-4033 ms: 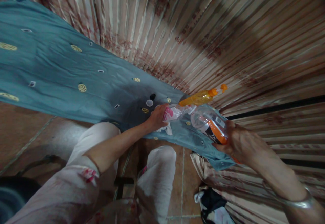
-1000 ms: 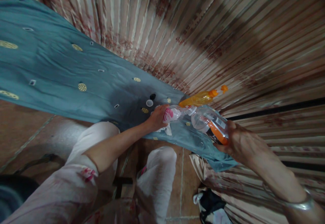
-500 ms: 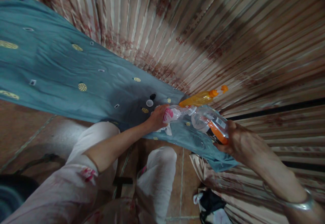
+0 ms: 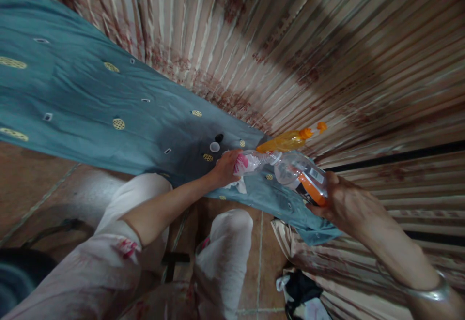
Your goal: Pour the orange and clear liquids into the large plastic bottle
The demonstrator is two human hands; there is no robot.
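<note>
Clear plastic, an orange-labelled bottle (image 4: 304,177) is held tilted in the right hand (image 4: 336,200), its neck lowered to the mouth of a smaller clear bottle with a pink label (image 4: 250,161). The smaller bottle is gripped about its body by the left hand (image 4: 225,167) and lies low over the teal cloth with yellow embroidered spots (image 4: 109,102), at the cloth's near edge. Both hands are closed firmly on their bottles.

The step in hand is judged to be a transfer of liquid from the larger bottle to the smaller; whether liquid is flowing cannot be told. The next move is judged to call for the two mouths being kept aligned and the tilt being eased gradually, lest liquid be spilled on the cloth.

Just beyond the bottles an orange spray bottle (image 4: 288,140) is laid on its side. A small white cap (image 4: 214,146) and a dark cap (image 4: 219,137) are seen on the cloth near the left hand. Striped, flowered fabric (image 4: 327,44) is spread behind.

Against the frame four seconds earlier, almost nothing is changed: the larger bottle is set marginally lower, and hands and caps are placed as before.
</note>
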